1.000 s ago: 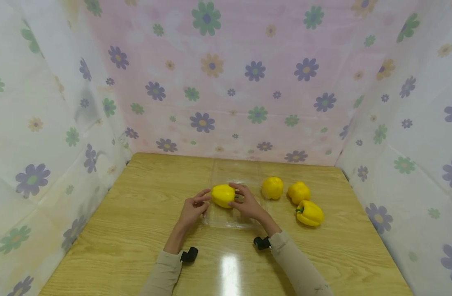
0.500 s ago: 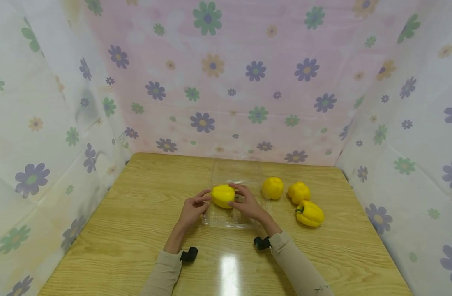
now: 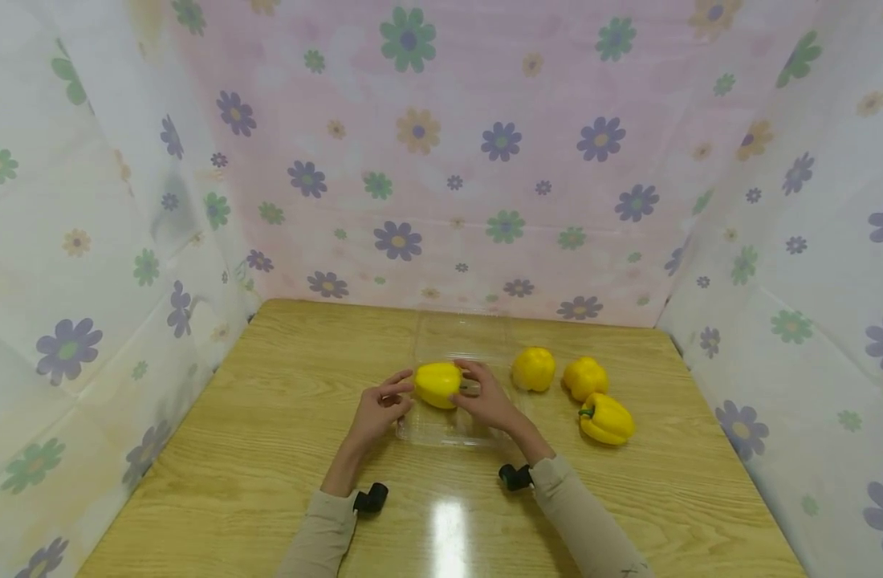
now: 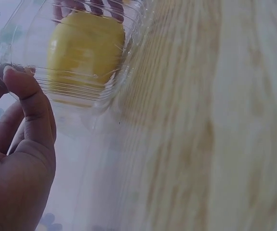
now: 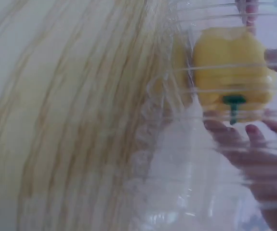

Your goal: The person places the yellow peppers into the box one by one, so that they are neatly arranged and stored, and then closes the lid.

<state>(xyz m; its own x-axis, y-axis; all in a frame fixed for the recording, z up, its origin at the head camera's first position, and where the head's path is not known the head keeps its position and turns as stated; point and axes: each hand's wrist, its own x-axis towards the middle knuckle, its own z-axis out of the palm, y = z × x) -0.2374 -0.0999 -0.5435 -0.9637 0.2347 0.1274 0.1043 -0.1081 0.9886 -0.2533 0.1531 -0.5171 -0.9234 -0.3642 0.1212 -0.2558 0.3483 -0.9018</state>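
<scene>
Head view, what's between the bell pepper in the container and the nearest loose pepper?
The right hand and the clear container's right wall, in the head view.

I'm looking into a makeshift booth. Flowered sheets [image 3: 470, 96] fill the frame's top and sides, around a wood-grain table [image 3: 304, 353].

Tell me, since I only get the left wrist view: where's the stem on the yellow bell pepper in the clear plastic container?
Observer: The short green stem is on the end of the yellow bell pepper facing the person's right hand.
Operator: Any other peppers around?
Observer: Yes, the head view shows three more yellow bell peppers on the wood-grain table, to the right of the clear plastic container.
Operator: Can you see a stem on any of those?
Observer: On one: the pepper nearest the person lies on its side, its green stem pointing towards the container.
</scene>
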